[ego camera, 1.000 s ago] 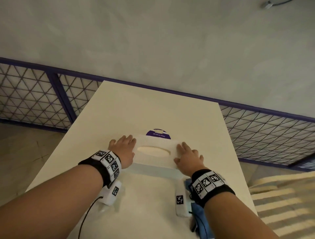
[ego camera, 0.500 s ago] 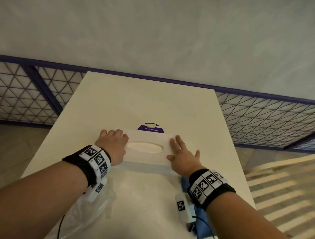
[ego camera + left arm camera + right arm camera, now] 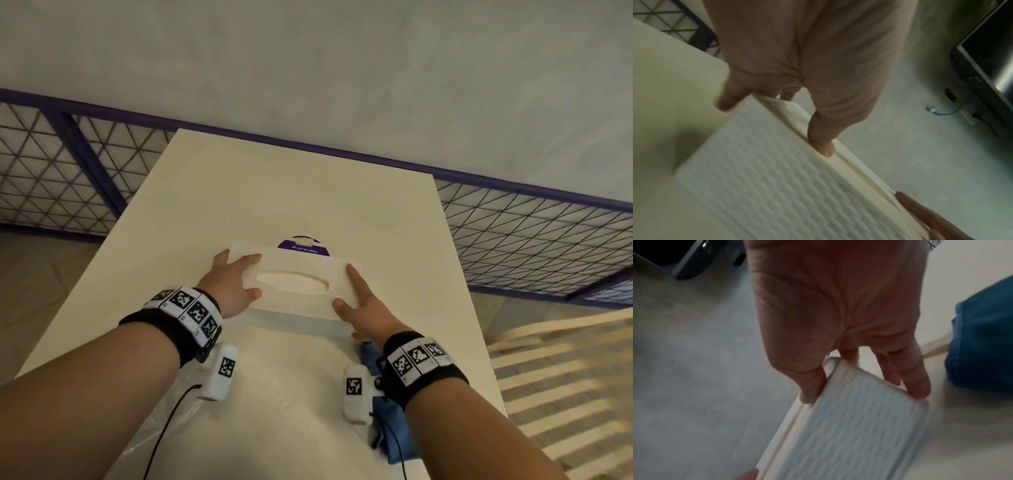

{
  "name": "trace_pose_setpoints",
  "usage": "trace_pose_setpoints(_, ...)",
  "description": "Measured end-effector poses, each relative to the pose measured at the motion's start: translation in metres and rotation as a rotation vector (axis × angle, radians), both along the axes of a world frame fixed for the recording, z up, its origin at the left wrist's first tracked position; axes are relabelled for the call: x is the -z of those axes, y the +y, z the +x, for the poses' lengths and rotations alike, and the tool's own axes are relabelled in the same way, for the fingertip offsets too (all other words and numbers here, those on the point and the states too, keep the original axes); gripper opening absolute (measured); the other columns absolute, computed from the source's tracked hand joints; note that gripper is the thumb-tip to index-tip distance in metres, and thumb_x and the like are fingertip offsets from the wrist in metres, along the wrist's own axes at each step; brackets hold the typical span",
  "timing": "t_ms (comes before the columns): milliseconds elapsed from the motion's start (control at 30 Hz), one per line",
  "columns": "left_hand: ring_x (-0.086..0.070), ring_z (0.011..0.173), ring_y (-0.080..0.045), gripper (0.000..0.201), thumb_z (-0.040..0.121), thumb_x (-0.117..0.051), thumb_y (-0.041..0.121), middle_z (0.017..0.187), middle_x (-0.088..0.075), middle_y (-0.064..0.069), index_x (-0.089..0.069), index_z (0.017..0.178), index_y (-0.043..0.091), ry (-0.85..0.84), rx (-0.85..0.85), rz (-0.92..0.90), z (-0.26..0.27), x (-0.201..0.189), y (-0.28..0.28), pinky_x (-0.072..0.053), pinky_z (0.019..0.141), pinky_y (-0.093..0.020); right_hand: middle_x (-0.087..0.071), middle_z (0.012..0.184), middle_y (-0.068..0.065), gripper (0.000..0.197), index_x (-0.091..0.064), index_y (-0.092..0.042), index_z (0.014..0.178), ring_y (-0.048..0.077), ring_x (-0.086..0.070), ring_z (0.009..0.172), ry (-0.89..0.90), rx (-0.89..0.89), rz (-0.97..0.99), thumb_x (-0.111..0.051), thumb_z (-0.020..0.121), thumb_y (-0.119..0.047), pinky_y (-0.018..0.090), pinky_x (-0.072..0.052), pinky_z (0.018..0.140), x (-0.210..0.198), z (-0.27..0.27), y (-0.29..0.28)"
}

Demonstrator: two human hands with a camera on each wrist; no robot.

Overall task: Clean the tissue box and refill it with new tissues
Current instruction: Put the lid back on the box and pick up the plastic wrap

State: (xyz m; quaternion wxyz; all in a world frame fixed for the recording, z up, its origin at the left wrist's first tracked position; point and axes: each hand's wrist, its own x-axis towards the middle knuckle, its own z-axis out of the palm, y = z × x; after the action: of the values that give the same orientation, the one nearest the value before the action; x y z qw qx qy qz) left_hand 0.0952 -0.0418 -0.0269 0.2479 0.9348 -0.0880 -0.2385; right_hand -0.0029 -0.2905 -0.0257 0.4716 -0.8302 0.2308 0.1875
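Observation:
A white tissue box [image 3: 291, 303] with a textured lid and an oval slot lies across the middle of the white table [image 3: 274, 192]. My left hand [image 3: 245, 277] grips its left end, fingers over the top and thumb on the near edge. My right hand [image 3: 349, 287] grips the right end, with the index finger along the lid, the thumb near and the other fingers down the side. The left wrist view shows the box [image 3: 777, 186] under my thumb. In the right wrist view my fingers wrap the end of the box [image 3: 849, 434], which is blurred.
A purple round pack [image 3: 303, 246] lies just behind the box. A blue cloth [image 3: 394, 421] sits under my right wrist near the table's right edge, and clear plastic film [image 3: 178, 421] lies at the near left. Purple mesh fencing [image 3: 531, 240] stands beyond the table.
My right hand has gone from lying flat on the lid to spread fingers around the right end. The left thumb has come onto the near edge. The box has turned slightly.

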Motion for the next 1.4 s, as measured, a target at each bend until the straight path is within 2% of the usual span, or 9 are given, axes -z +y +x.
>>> trace_pose_setpoints(167,-0.033,0.137,-0.026,0.071,0.087,-0.064,0.035,0.157,0.002,-0.003,-0.025,0.145,0.042,-0.014,-0.014,-0.048,-0.005,0.003,0.003,-0.033,0.107,-0.031,-0.037,0.131,-0.007,0.074,-0.021,-0.055,0.14,0.026,-0.05,0.114,-0.04,0.038,0.105,-0.064,0.087,-0.027,0.05,-0.056,0.085,0.002,-0.007,-0.01)
trace_pose_setpoints(300,-0.042,0.132,-0.026,0.07,0.089,-0.057,0.044,0.158,0.008,-0.001,-0.016,0.146,0.046,0.028,0.038,0.08,-0.006,-0.003,0.001,-0.038,0.104,-0.033,-0.037,0.148,0.001,0.076,-0.01,-0.048,0.145,0.029,-0.046,0.125,0.001,-0.112,-0.164,-0.059,0.089,-0.034,0.037,-0.04,0.105,0.002,0.002,-0.009)
trace_pose_setpoints(400,-0.011,0.146,-0.029,0.069,0.091,-0.044,0.053,0.158,0.018,-0.001,-0.005,0.147,0.045,-0.039,0.181,0.338,-0.001,-0.008,-0.003,-0.016,0.115,-0.048,0.003,0.16,-0.009,0.08,-0.009,-0.042,0.146,0.036,-0.012,0.145,0.045,-0.251,-0.48,-0.058,0.083,-0.043,0.05,-0.019,0.117,0.0,0.013,-0.006)
trace_pose_setpoints(500,0.011,0.147,-0.022,0.068,0.094,-0.035,0.048,0.159,0.017,-0.002,0.0,0.15,0.031,-0.152,0.372,0.473,0.002,-0.008,-0.006,0.005,0.117,-0.052,0.002,0.16,-0.011,0.08,-0.01,-0.031,0.146,0.03,-0.003,0.147,0.053,-0.357,-0.626,-0.056,0.082,-0.041,0.06,-0.006,0.116,-0.008,0.019,-0.001)
trace_pose_setpoints(700,0.005,0.147,-0.015,0.07,0.095,-0.039,0.044,0.159,0.017,0.001,-0.001,0.151,0.027,-0.084,0.373,0.365,0.012,-0.011,-0.004,-0.008,0.119,-0.042,-0.041,0.141,-0.001,0.08,-0.009,-0.029,0.143,0.03,-0.038,0.128,0.109,-0.342,-0.659,-0.054,0.077,-0.04,0.068,0.0,0.11,-0.017,0.023,0.003)
trace_pose_setpoints(833,0.01,0.146,-0.013,0.069,0.096,-0.037,0.045,0.158,0.021,0.003,0.002,0.151,0.03,-0.065,0.354,0.346,0.002,-0.009,0.0,-0.009,0.118,-0.043,-0.015,0.157,-0.001,0.078,-0.014,-0.025,0.145,0.034,-0.027,0.136,0.126,-0.364,-0.717,-0.053,0.079,-0.032,0.068,0.0,0.11,-0.02,0.024,0.017)
trace_pose_setpoints(967,0.011,0.146,-0.012,0.069,0.096,-0.037,0.044,0.158,0.022,0.004,0.001,0.151,0.031,-0.058,0.339,0.34,-0.008,-0.006,-0.001,-0.011,0.118,-0.046,-0.012,0.158,-0.003,0.043,-0.052,-0.031,0.126,0.035,-0.008,0.144,-0.031,-0.29,-0.697,-0.045,0.088,-0.05,0.065,0.001,0.111,-0.009,0.023,0.056)
trace_pose_setpoints(1100,0.012,0.146,-0.013,0.07,0.095,-0.04,0.044,0.158,0.022,0.003,0.0,0.151,0.03,-0.04,0.333,0.343,-0.008,-0.008,-0.002,-0.012,0.117,-0.05,0.012,0.16,0.008,0.051,-0.047,-0.027,0.135,0.033,0.011,0.146,0.034,-0.2,-0.697,-0.026,0.094,-0.048,0.062,0.007,0.113,0.009,0.018,0.082)
trace_pose_setpoints(1400,0.013,0.146,-0.014,0.07,0.095,-0.041,0.041,0.158,0.022,0.002,0.0,0.151,0.029,-0.012,0.331,0.335,-0.009,-0.012,-0.004,-0.01,0.117,-0.053,0.018,0.159,0.006,0.048,-0.061,-0.034,0.12,0.03,0.012,0.146,0.117,-0.034,-0.643,-0.039,0.082,-0.055,0.063,0.01,0.11,0.008,0.036,0.092)
